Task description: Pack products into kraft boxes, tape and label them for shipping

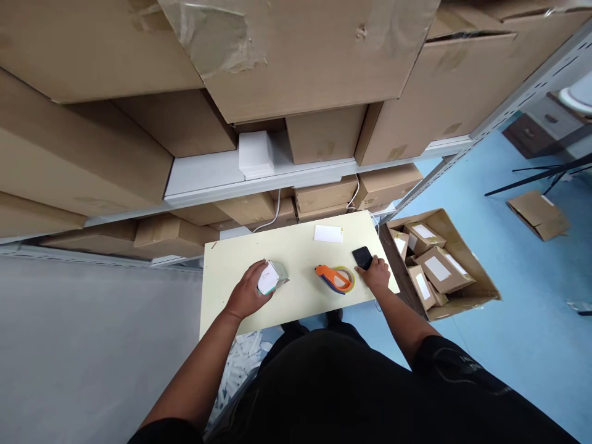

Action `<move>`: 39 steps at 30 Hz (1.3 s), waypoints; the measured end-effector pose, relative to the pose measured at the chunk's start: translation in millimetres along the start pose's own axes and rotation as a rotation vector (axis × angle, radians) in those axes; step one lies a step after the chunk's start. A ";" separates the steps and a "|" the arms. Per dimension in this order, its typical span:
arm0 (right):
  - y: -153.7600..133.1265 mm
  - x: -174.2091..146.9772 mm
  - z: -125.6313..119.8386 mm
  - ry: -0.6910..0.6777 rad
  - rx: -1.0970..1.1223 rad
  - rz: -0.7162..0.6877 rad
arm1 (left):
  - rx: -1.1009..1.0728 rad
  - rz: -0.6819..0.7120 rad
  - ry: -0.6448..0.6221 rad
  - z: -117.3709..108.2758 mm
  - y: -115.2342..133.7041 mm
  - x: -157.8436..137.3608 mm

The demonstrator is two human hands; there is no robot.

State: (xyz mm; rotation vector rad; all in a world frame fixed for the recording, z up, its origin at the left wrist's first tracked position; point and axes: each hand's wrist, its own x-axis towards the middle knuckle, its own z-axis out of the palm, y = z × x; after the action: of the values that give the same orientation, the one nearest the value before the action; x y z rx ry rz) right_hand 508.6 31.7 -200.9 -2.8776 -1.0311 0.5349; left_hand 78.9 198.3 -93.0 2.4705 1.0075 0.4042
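Note:
My left hand (250,291) is wrapped around a small box with a white top (269,279) and a pale green side, at the left part of the cream table (296,290). The fingers lie along its far edge and the thumb along its near side. At the table's right end, my right hand (376,275) grips the near edge of a dark phone (362,257). An orange tape dispenser (333,278) with a yellowish roll lies between my hands. Behind it is a white slip of paper (328,234).
Shelves packed with cardboard boxes (305,61) rise beyond the table, with a white box (256,154) on one shelf. On the floor at right stands an open carton (483,290) of labelled parcels. White scraps (243,364) fill a container below the table's left side.

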 end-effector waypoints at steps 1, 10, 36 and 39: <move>1.6 -1.8 -1.0 0.001 0.015 0.012 | 0.007 -0.009 0.013 0.8 0.9 -1.6; 37.8 -14.0 -11.2 -0.076 0.058 -0.058 | 0.022 -0.103 0.117 14.9 17.0 -13.3; 39.2 -1.7 -9.5 -0.083 0.112 -0.053 | 0.020 -0.165 0.118 21.3 28.0 -7.2; 55.5 -0.5 -8.2 -0.117 0.151 -0.078 | 0.018 -0.166 0.112 21.5 26.9 -6.2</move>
State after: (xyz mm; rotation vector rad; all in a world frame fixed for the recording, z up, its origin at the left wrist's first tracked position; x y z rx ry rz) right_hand 544.8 -11.2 -201.4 -2.6911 -1.0639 0.7495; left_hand 99.4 170.5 -98.7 2.3790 1.2564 0.4848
